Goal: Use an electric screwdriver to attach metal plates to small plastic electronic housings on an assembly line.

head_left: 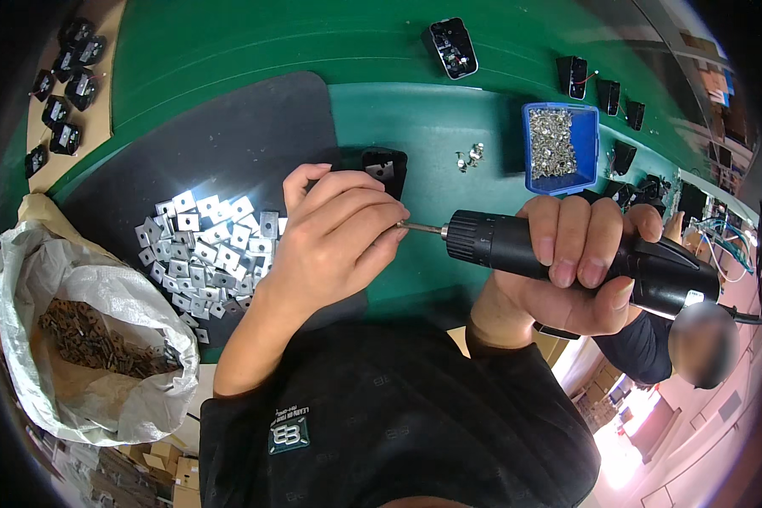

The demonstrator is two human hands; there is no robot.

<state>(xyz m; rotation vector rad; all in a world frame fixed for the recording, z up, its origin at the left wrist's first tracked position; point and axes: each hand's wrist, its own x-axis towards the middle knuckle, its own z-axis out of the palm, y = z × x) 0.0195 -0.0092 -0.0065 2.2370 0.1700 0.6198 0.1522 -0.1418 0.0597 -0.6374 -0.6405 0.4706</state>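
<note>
My right hand (580,258) is wrapped round a black electric screwdriver (499,243), which lies level with its bit pointing left. At the tip of the bit, the thumb and fingertips of my left hand (339,237) are pinched together. Whatever they hold there is too small to make out. Just beyond my left fingers stands a small black housing (400,174) with a metal square plate (381,171) inside, partly hidden by the hand. Many loose square metal plates with holes (203,254) are heaped on the dark mat left of my left wrist.
A blue bin (588,152) of small screws stands to the right, with a few loose screws (472,157) beside it. More black housings (450,48) line the far green bench (229,42). A white sack (25,356) of metal pieces is at left. Another person (643,347) is at right.
</note>
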